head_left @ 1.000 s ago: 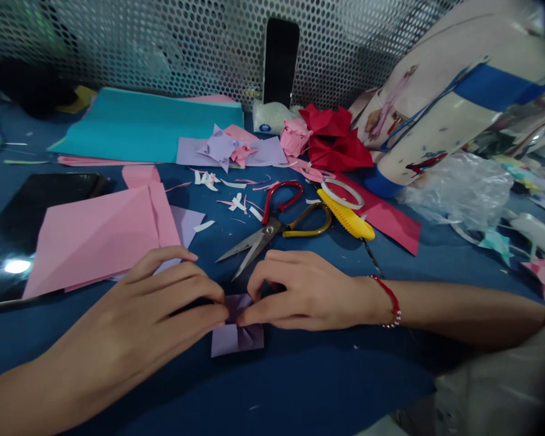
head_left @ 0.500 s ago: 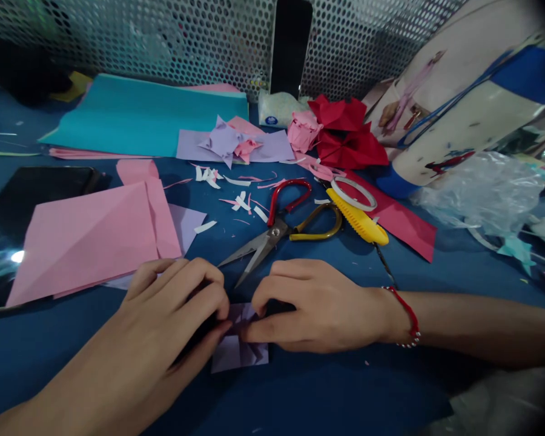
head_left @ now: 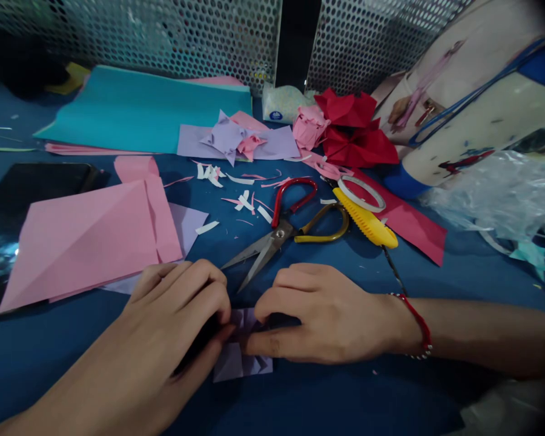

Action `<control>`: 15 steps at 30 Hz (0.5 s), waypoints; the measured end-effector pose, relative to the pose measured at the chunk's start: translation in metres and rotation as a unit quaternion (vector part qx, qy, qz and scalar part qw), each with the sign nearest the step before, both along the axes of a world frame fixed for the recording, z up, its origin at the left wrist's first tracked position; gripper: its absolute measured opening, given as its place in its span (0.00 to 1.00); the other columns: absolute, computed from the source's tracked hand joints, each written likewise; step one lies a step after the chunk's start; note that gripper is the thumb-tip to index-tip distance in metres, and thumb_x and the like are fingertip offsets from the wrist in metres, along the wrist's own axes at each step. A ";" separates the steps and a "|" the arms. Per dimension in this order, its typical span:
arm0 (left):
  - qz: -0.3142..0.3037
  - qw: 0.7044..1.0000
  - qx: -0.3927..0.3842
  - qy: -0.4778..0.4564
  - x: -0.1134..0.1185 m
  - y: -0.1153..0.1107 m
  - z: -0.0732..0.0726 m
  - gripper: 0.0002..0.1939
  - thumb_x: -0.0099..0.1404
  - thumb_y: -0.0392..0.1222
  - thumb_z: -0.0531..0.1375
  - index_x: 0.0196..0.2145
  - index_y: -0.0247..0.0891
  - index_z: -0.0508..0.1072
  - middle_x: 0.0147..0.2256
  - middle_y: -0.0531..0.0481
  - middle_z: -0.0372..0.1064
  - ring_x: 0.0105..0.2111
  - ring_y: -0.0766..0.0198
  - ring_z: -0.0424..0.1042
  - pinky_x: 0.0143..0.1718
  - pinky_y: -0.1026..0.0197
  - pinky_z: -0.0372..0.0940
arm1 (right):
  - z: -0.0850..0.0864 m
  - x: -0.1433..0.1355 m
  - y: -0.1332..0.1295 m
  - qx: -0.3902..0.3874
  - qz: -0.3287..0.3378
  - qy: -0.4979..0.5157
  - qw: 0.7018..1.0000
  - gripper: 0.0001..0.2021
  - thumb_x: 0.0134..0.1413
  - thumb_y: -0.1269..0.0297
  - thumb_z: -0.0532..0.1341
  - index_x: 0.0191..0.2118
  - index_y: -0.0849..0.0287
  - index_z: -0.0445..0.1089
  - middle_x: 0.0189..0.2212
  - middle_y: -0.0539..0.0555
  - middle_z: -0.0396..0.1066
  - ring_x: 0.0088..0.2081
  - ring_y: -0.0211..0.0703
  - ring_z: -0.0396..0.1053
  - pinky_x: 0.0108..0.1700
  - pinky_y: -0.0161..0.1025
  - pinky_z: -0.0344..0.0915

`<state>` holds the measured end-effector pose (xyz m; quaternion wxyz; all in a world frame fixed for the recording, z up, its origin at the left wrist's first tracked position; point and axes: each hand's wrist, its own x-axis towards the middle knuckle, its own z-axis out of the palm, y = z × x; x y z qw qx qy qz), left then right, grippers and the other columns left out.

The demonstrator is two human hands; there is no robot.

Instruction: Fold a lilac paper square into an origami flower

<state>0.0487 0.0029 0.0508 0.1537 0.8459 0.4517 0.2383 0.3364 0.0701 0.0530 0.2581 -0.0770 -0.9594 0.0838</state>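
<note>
A small folded purple paper [head_left: 243,362] lies on the blue table between my hands, with crease lines across it. My left hand [head_left: 177,327] pinches its left edge between thumb and forefinger. From the right, my right hand [head_left: 322,315] holds it with thumb and curled forefinger; a red bracelet circles that wrist. Part of the paper is hidden under the fingers. Just beyond my hands lie scissors [head_left: 280,232] with their blades slightly apart, tips pointing toward me. Folded pink paper [head_left: 91,233] rests left of my left hand, partly over a dark phone [head_left: 49,183].
Paper scraps [head_left: 244,201] litter the table behind the scissors. To the right are a yellow cutter [head_left: 366,221], a tape roll [head_left: 361,192] and a bottle [head_left: 472,133]. Blue sheets [head_left: 149,109], folded purple stars [head_left: 224,138] and red paper flowers [head_left: 358,142] line the back.
The view has shifted slightly, so most things sit a little differently in it. Both hands keep their hold on the purple paper, with hardly any movement of the fingers.
</note>
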 end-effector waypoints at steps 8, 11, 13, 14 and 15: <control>-0.060 0.997 0.051 0.000 -0.018 0.016 -0.008 0.12 0.91 0.33 0.53 0.50 0.50 0.71 0.50 0.54 0.76 0.48 0.55 0.72 0.53 0.47 0.60 | 0.001 0.001 0.002 -0.037 0.001 -0.009 0.999 0.19 0.97 0.69 0.60 0.56 0.52 0.91 0.48 0.52 0.83 0.47 0.44 0.70 0.49 0.41 0.70; -0.054 0.997 0.057 0.003 -0.022 0.020 -0.012 0.11 0.90 0.35 0.54 0.50 0.50 0.71 0.50 0.53 0.76 0.50 0.52 0.71 0.55 0.46 0.59 | 0.001 0.001 0.003 -0.045 0.006 -0.014 0.999 0.18 0.97 0.68 0.61 0.56 0.52 0.91 0.48 0.53 0.82 0.47 0.44 0.70 0.50 0.41 0.69; -0.052 0.997 0.057 0.000 -0.021 0.019 -0.012 0.11 0.90 0.35 0.54 0.49 0.50 0.71 0.51 0.53 0.76 0.49 0.53 0.71 0.55 0.46 0.59 | 0.001 0.000 0.003 -0.048 0.008 -0.014 0.999 0.17 0.97 0.68 0.61 0.57 0.52 0.91 0.48 0.53 0.82 0.47 0.44 0.70 0.51 0.41 0.68; -0.053 0.997 0.055 -0.004 -0.019 0.018 -0.011 0.11 0.91 0.35 0.54 0.50 0.50 0.71 0.51 0.53 0.76 0.49 0.53 0.71 0.54 0.47 0.60 | 0.001 0.000 0.004 -0.049 0.009 -0.011 0.999 0.17 0.97 0.68 0.61 0.57 0.53 0.91 0.48 0.53 0.82 0.47 0.44 0.70 0.50 0.41 0.68; -0.050 0.998 0.047 -0.009 -0.017 0.017 -0.008 0.11 0.91 0.35 0.54 0.50 0.50 0.72 0.51 0.54 0.76 0.49 0.54 0.71 0.54 0.48 0.60 | 0.001 -0.001 0.004 -0.050 0.008 -0.008 0.999 0.17 0.97 0.68 0.62 0.57 0.53 0.91 0.48 0.53 0.82 0.47 0.45 0.70 0.50 0.41 0.68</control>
